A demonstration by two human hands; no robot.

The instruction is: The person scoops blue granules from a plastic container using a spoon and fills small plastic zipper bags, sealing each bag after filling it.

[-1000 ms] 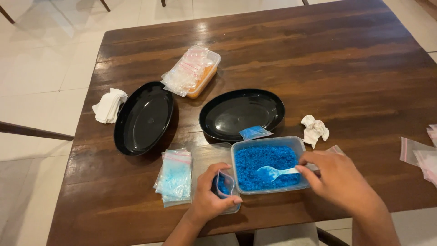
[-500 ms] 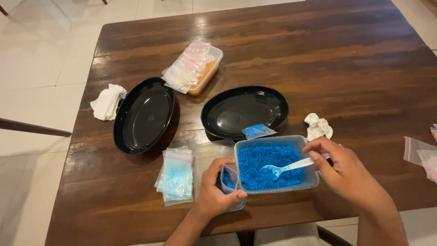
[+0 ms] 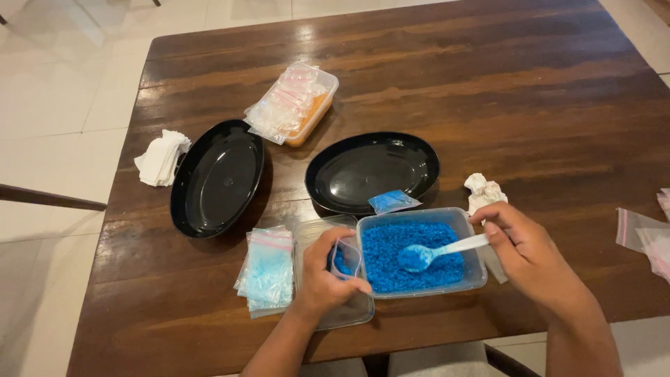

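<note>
While the right hand [image 3: 534, 255] pinches the handle of a white spoon [image 3: 436, 253] between thumb and fingers, the spoon's bowl sits heaped with blue grains just above the blue fill of a clear tub [image 3: 421, 251] near the table's [image 3: 530, 105] front edge. Just left of the tub, the left hand [image 3: 322, 278] is closed around a small clear bag [image 3: 347, 257], thumb and fingers pinching its mouth so that it stands open and upright against the tub's left wall; some blue grains already show inside it. That hand rests over a clear lid [image 3: 335, 307] lying flat beside the tub. Left of the lid lies a stack of filled bags [image 3: 267, 269] with pale blue contents, red strips along their tops. One more small bag of blue [image 3: 393, 202] lies on the near rim of a black oval tray [image 3: 372, 169], touching the tub's far edge or nearly so. A second black tray [image 3: 217, 176] lies further left, angled, with a folded white tissue [image 3: 162, 158] just off its left end at the table's edge. Behind the trays stands an orange-filled tub [image 3: 307, 105] with a sheaf of empty bags [image 3: 283, 105] lying on top. A crumpled tissue [image 3: 485, 190] sits just beyond the right hand, and more clear bags [image 3: 645, 234] lie at the right edge of the table, well apart from the work.
</note>
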